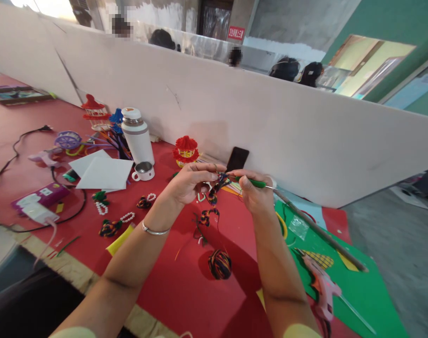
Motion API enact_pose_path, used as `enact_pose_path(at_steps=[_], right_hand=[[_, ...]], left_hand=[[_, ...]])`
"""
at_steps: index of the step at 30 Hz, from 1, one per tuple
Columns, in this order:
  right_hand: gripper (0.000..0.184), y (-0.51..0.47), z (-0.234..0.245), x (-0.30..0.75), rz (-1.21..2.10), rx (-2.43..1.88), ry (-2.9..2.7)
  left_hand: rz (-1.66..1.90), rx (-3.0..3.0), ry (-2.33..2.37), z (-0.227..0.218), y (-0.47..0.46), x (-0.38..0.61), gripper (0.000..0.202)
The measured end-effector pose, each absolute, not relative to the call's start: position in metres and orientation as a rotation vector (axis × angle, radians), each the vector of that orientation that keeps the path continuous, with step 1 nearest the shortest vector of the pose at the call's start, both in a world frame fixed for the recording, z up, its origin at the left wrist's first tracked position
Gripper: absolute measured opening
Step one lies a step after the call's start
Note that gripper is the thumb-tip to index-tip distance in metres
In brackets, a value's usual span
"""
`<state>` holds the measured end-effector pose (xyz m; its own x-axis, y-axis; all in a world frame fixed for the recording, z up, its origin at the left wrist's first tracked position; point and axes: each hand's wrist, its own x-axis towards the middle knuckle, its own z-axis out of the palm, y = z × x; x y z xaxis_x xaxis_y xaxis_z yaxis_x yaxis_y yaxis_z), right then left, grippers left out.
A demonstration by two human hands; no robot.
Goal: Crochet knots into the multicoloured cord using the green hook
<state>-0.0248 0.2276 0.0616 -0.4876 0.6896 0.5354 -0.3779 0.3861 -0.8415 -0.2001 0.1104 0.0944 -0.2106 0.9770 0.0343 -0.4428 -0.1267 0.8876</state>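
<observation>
My left hand (196, 182) pinches a small dark piece of multicoloured crochet (219, 182) above the red table. In my right hand (258, 195) is a crochet hook (252, 182) with a green grip, its thin tip reaching left into the yarn piece. Below my hands hangs or lies a strip of the same yarn work (209, 217); whether it touches the table I cannot tell. A strand leads down to a ball of dark multicoloured yarn (220, 264) on the table. The stitches at the hook tip are too small to make out.
Left stand a white thermos (138, 141), a metal-lined cup (144, 172) and white paper (106, 172). Beaded yarn charms (110, 227) lie nearby. A phone (238, 158) leans by the white partition (270, 122). At right are a pink glue gun (321, 286) and a wooden stick (323, 230).
</observation>
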Motion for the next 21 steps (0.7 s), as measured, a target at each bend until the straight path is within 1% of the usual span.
enact_pose_path(at_steps=[3, 7, 9, 12, 14, 16, 18, 21], right_hand=[[0.022, 0.226, 0.064, -0.026, 1.345, -0.284, -1.606], [0.018, 0.223, 0.069, -0.026, 1.303, -0.294, -1.623], [0.014, 0.218, 0.073, -0.026, 1.2, -0.322, -1.688], [0.009, 0.206, 0.078, -0.028, 0.939, -0.29, -1.737], [0.011, 0.201, 0.08, -0.029, 0.815, -0.201, -1.743], [0.013, 0.199, 0.079, -0.03, 0.778, -0.137, -1.77], [0.013, 0.199, 0.078, -0.031, 0.724, -0.154, -1.819], [0.018, 0.199, 0.072, -0.032, 0.448, -0.205, -1.889]], left_hand=[[1.617, 0.84, 0.934, 0.093, 0.11, -0.2, 0.028], [1.692, 0.883, 0.965, 0.092, 0.112, -0.196, 0.03], [1.784, 0.891, 1.001, 0.092, 0.112, -0.194, 0.031], [1.877, 0.874, 1.012, 0.092, 0.112, -0.193, 0.036], [1.826, 0.85, 0.989, 0.092, 0.112, -0.194, 0.038], [1.779, 0.85, 0.984, 0.091, 0.112, -0.195, 0.039], [1.864, 0.884, 1.017, 0.09, 0.114, -0.192, 0.037], [2.044, 0.889, 1.062, 0.089, 0.116, -0.184, 0.033]])
